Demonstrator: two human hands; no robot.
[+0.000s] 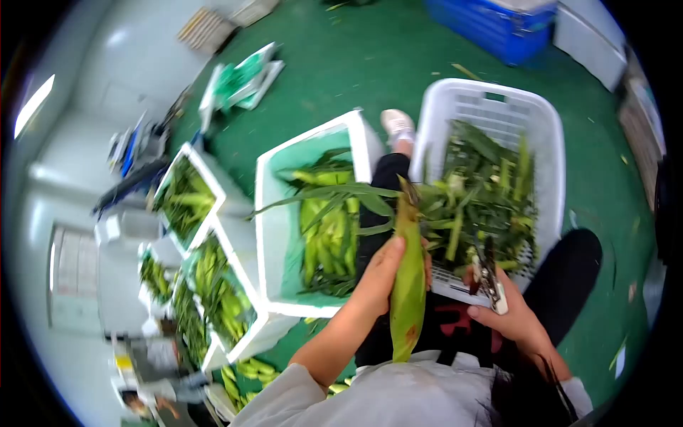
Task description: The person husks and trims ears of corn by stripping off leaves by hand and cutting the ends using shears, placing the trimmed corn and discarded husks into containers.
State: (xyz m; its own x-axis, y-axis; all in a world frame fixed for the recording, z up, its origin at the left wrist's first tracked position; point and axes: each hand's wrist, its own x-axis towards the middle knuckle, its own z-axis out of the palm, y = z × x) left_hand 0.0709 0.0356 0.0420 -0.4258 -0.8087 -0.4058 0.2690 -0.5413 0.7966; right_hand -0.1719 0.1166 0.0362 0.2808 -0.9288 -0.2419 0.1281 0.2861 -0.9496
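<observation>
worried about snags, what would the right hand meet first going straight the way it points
The right hand would probably meet the leafy trimmings in the white basket first, though depth is unclear.

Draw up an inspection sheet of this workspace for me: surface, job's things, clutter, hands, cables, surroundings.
Surface: green floor; no table under the work.
Job's things: husked-over corn ear, brown at its upper end; foam box holding more ears; white basket holding cut leaves and stalks; metal hand tool, apparently shears.
Clutter: plant scraps on the floor; white foam pieces with green sheeting farther off.
Hands: left hand grips the corn ear; right hand holds the hand tool.
Cables: nothing seen.
Surroundings: blue container; another person, lower left.
</observation>
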